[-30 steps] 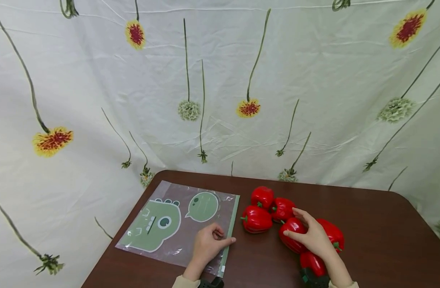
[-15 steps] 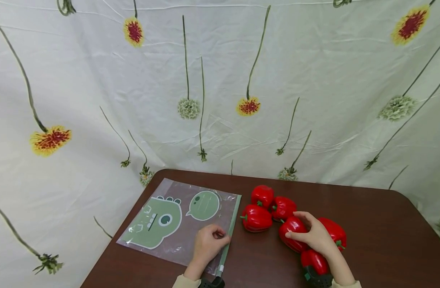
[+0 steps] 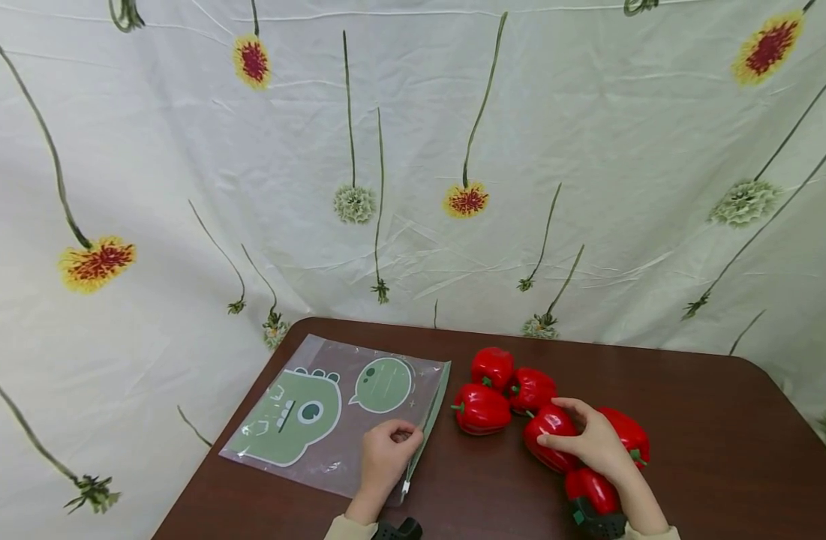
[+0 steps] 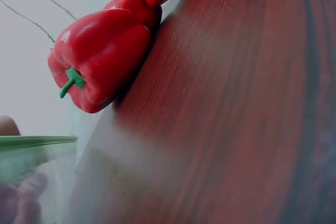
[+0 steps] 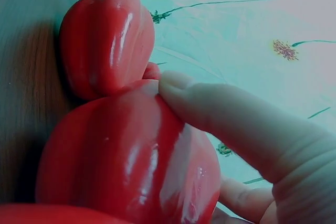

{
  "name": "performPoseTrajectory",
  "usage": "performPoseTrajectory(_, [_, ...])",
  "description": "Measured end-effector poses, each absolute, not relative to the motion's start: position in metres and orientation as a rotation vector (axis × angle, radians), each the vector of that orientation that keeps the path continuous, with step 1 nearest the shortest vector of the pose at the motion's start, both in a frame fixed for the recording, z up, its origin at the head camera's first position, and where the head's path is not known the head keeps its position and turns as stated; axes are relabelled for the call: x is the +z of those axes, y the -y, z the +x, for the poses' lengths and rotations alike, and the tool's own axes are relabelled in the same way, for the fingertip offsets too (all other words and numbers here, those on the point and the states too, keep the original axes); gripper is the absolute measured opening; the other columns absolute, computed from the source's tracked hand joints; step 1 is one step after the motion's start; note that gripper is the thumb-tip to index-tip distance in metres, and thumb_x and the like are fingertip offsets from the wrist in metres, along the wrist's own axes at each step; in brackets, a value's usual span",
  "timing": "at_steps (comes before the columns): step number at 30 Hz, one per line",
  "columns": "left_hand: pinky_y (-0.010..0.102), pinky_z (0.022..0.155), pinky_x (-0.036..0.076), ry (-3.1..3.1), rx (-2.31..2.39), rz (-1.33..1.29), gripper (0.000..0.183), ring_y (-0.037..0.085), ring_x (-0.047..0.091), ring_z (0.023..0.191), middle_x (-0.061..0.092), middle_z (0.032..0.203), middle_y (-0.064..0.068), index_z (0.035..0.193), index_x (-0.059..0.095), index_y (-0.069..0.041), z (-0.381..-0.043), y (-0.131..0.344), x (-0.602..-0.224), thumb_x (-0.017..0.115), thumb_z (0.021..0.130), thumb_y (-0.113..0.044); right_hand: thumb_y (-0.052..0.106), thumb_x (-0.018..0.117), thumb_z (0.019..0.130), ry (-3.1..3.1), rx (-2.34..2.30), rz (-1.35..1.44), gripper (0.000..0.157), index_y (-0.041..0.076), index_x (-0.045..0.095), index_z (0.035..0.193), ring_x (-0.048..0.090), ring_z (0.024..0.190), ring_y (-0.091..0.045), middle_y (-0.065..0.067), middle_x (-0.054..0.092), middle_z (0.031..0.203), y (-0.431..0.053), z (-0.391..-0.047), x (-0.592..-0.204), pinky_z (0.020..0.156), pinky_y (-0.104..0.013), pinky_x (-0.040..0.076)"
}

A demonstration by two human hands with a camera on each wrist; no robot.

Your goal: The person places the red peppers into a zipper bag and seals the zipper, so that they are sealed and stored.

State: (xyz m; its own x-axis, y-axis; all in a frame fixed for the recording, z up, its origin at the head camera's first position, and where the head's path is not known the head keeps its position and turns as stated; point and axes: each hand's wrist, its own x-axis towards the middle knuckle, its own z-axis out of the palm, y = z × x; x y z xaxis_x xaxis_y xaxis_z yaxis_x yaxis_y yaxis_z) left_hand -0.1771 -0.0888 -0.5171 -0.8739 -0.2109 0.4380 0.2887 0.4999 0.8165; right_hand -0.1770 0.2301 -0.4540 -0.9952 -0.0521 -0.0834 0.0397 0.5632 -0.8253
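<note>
at the far left i see white cloth printed with long-stemmed flowers (image 3: pixel 149 150), hanging behind the dark brown wooden table (image 3: pixel 696 420). on the table's left side lies a flat, see-through plastic bag (image 3: pixel 352 442) with a pale green one-eyed monster and a speech bubble on it. the person's left hand (image 3: pixel 385 454) rises from a cream sleeve (image 3: pixel 348 529) and pinches the green zip strip (image 3: pixel 442 386) along the bag's right edge, lifting part of it off the table. a small white slider (image 3: pixel 406 487) sits at the strip's near end.

just right of the bag, three glossy red bell peppers with green stems (image 3: pixel 481 409) stand clustered together. next comes another red bell pepper (image 3: pixel 546 444), gripped by the right hand (image 3: pixel 591 442), thumb on its near side, fingers on the far one. a red pepper by the wrist (image 3: pixel 591 489) and a red pepper behind the hand (image 3: pixel 629 435) are partly hidden.
</note>
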Motion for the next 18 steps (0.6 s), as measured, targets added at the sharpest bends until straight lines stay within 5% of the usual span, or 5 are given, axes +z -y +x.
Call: performPoseTrajectory(18, [0.014, 0.044, 0.040, 1.956, -1.268, -0.120, 0.013, -0.002, 0.047, 0.047, 0.057, 0.057, -0.011, 0.065, 0.068, -0.012, -0.178, 0.086, -0.509, 0.074, 0.067, -0.001, 0.032, 0.074, 0.079, -2.588, -1.637, 0.030, 0.071, 0.008, 0.041, 0.138, 0.045, 0.121, -0.038, -0.018, 0.043, 0.138, -0.228, -0.171, -0.439, 0.087, -0.044, 0.050])
